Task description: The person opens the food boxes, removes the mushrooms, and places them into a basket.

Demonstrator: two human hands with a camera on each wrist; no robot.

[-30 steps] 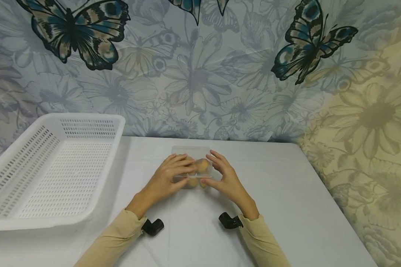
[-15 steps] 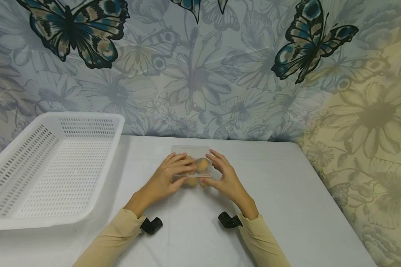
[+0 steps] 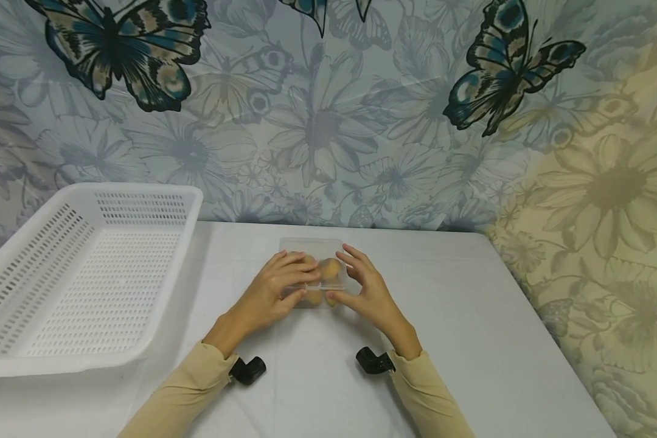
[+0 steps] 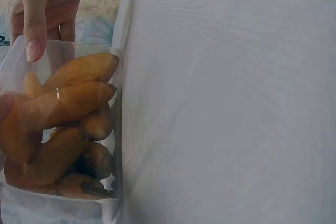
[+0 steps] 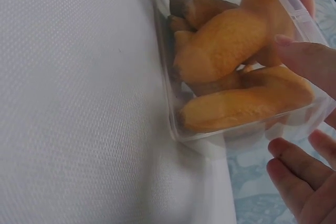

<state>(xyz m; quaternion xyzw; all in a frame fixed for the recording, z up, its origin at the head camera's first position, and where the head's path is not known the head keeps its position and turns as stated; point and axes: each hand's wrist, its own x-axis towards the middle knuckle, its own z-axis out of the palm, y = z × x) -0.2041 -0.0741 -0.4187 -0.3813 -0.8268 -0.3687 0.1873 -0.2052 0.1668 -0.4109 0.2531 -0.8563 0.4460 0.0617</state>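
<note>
Resting mid-table, a clear plastic box [image 3: 313, 275] of golden-brown pastries [image 5: 236, 77] sits between both hands. The left hand [image 3: 268, 292] lays nearly straight fingers across its lid; the right hand [image 3: 368, 292] touches the other side, fingers spread, thumb at the near edge, perhaps pressing. A white perforated basket [image 3: 82, 280] stands well apart on the white table [image 3: 471, 316].

hands [image 3: 317, 292] and clear box [image 3: 313, 250] barely shifted; nothing else changed
</note>
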